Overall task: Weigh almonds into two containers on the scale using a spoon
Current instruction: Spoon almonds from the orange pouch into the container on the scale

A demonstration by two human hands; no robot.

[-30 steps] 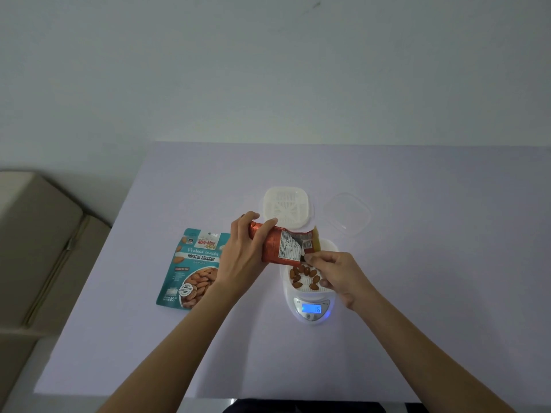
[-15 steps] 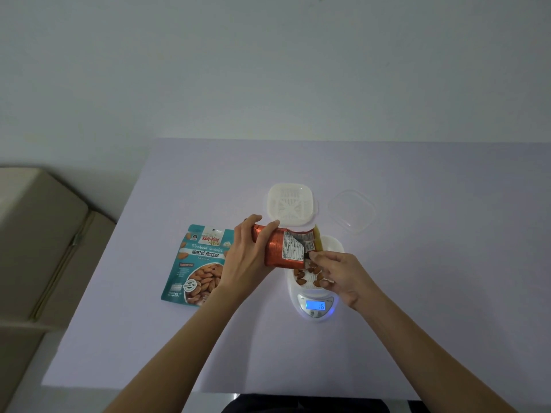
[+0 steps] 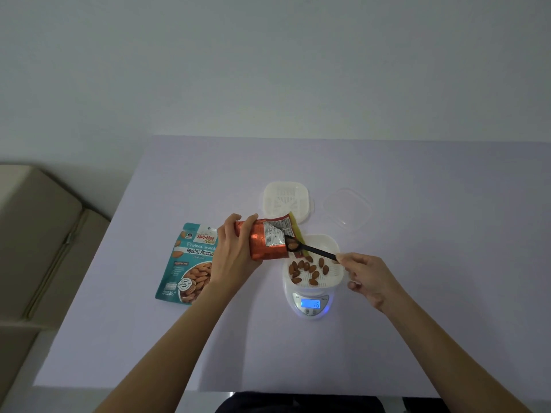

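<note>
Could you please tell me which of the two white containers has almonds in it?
The white container on the scale, nearest the person; the other white container, behind it on the table, shows none.

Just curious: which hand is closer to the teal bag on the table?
Left. The left hand, gripping the orange bag, is right beside the teal bag; the right hand is past the scale, holding the spoon.

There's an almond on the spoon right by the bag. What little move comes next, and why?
Probably: the right hand swings the black spoon over the white container on the scale and tips its almond in. The loaded bowl is at the mouth of the orange bag, which the left hand holds.
</note>
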